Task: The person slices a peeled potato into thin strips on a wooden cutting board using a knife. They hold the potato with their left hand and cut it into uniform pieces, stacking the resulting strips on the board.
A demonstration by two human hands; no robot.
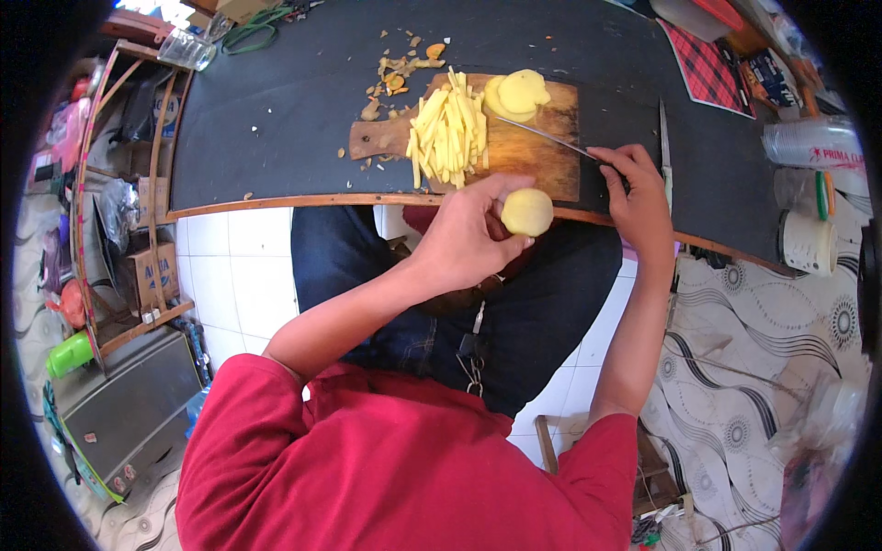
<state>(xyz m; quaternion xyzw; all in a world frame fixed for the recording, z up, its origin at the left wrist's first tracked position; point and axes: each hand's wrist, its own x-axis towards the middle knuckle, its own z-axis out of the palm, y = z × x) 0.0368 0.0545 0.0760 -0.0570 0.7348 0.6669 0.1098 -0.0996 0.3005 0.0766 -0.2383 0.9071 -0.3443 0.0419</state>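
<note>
My left hand [468,231] holds a peeled potato [528,213] between thumb and fingers, just above the near edge of a wooden cutting board [534,155]. In my right hand [632,189] is the handle of a knife, its thin blade [548,136] reaching left over the board. A heap of pale yellow potato sticks [449,131] covers the board's left part, beside its handle. Several flat potato slices [520,95] lie stacked at the board's far right, close to the knife tip.
Peelings [394,79] are scattered beyond the board on the black tabletop [296,131]. A second knife [665,148] lies right of my right hand. Stacked plastic cups [813,143] and a white mug [807,241] line the right side. A glass [186,49] is at the far left corner.
</note>
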